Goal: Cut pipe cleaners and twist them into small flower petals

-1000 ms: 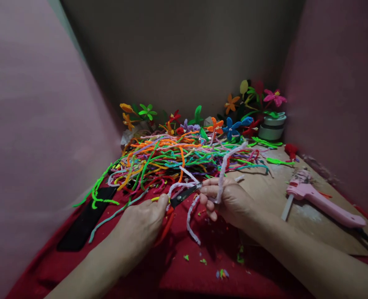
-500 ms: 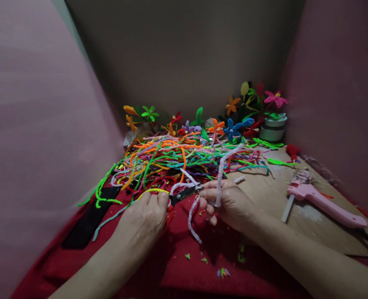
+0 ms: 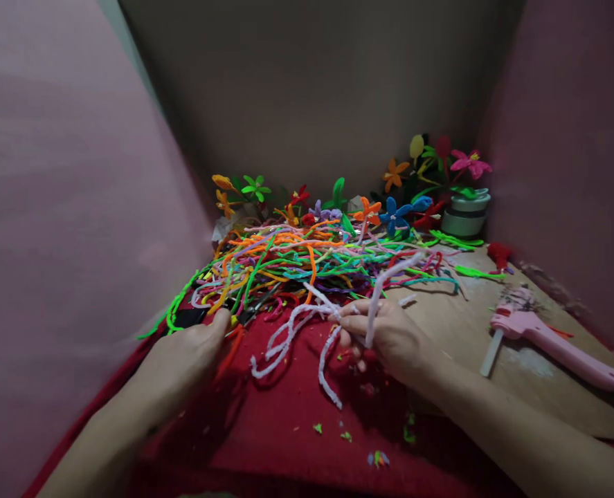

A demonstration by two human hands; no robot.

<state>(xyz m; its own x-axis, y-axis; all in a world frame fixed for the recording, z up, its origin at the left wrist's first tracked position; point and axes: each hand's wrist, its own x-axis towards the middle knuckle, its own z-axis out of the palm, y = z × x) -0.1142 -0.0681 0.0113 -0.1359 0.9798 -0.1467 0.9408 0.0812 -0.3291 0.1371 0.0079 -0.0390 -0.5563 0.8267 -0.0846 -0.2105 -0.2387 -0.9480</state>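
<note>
Head view: we're gripping scissors [image 3: 243,319] in left hand [image 3: 195,346], clamping white fuzzy stems [image 3: 322,363] in right hand [image 3: 387,335] (ends curling over red cloth [image 3: 265,429]), colourful pile [image 3: 286,256] lying far.

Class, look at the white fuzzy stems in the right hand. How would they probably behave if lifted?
The white fuzzy stems are probably bendable yet hold a shape: several show curves and one seems to rise above the right hand. They look light, being thin. Their fuzzy surface suggests they would hardly slip.
</note>
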